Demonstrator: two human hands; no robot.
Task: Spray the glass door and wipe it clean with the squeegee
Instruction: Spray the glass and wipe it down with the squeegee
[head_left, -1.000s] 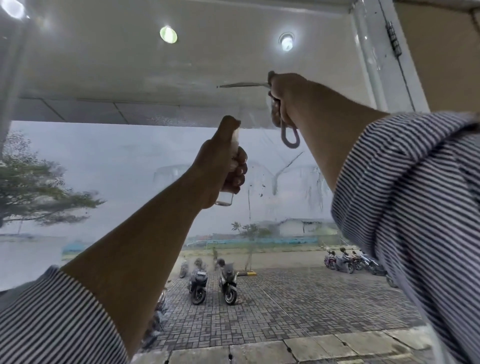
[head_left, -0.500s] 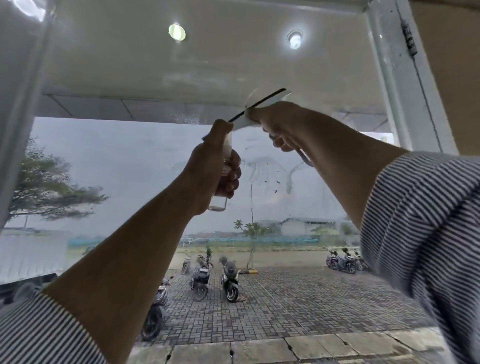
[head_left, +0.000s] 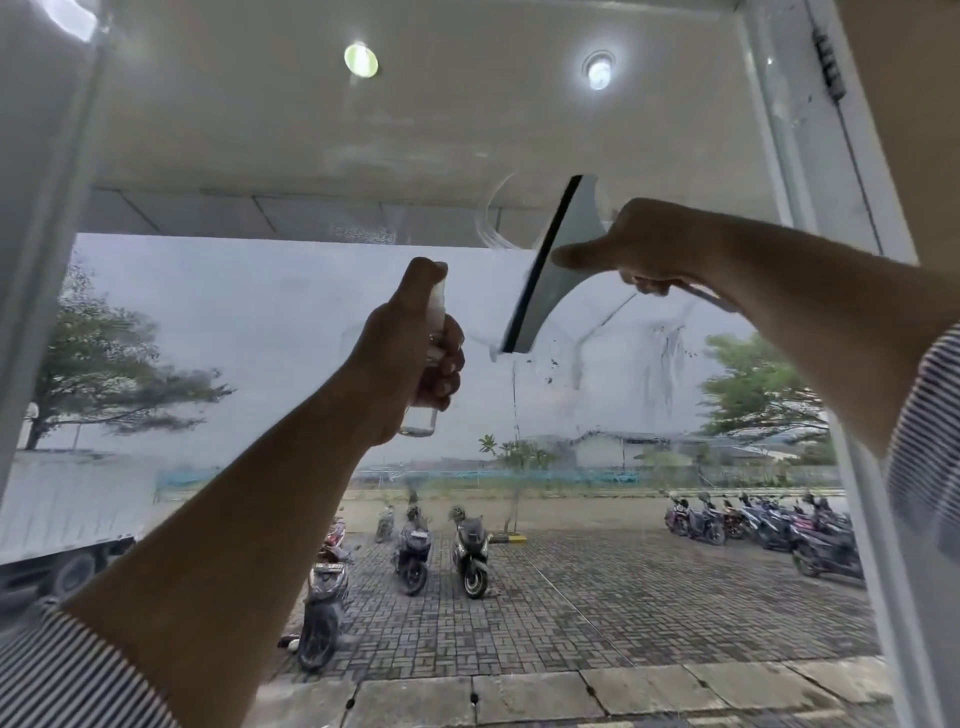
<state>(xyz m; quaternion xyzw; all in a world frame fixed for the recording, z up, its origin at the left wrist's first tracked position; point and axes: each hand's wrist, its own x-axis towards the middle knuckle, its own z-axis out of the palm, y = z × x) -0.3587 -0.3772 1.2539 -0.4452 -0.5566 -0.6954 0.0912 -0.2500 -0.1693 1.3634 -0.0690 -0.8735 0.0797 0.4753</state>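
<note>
Striped grey-and-white rolled shirt sleeves (head_left: 57, 670) at 7 and 3 o'clock, pushed back off both forearms, probably to keep the cloth clear of the wet pane. Left hand (head_left: 410, 348), just left of centre, clenched round a small clear plastic spray bottle (head_left: 423, 415), thumb up over the nozzle end, clear base showing below the fist; held upright and near the pane, presumably so that more mist can go on without a change of grip. Right hand (head_left: 649, 244), at 1 o'clock, grasping the pale handle of a grey squeegee with a black rubber edge (head_left: 545, 270), thumb laid flat along the head, apparently to press it to the pane; blade steeply tilted, upper end toward 12 o'clock, lower end toward centre, lying against the large clear glass door (head_left: 260, 322); wiping judged under way. Glass door filling the view: pale curved arc and runs of liquid at 1 to 2 o'clock around and below the blade, fine mist toward 12 o'clock, lower half apparently dry and not yet wiped. White painted door frame (head_left: 810, 156) at 2 o'clock, with a dark hinge (head_left: 829, 67) high on it. Beyond the glass: pale ceiling with two round lights (head_left: 597, 70) at 12 o'clock, paved brick yard, parked motorcycles (head_left: 470, 551) at 6 and 4 o'clock, trees at 9 and 3 o'clock, low buildings farthest off.
</note>
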